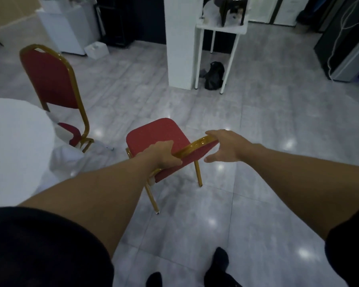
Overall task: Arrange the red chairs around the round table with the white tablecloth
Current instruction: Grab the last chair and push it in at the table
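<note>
A red chair (153,133) with a gold frame stands in the middle of the floor, its back toward me and its seat pointing away. My left hand (164,154) is closed around the left part of the backrest's top rail. My right hand (224,146) rests on the right end of that rail, fingers hooked over it and the thumb spread below. A second red chair (50,79) stands at the left, tucked against the round table with the white tablecloth (13,146), which fills the left edge.
A white pillar (180,42) rises ahead, with a white side table (222,30) beside it and a black bag (215,76) under that. White cabinets (62,32) line the far left, dark appliances (344,40) the far right. Grey glossy tiles (257,193) cover the floor.
</note>
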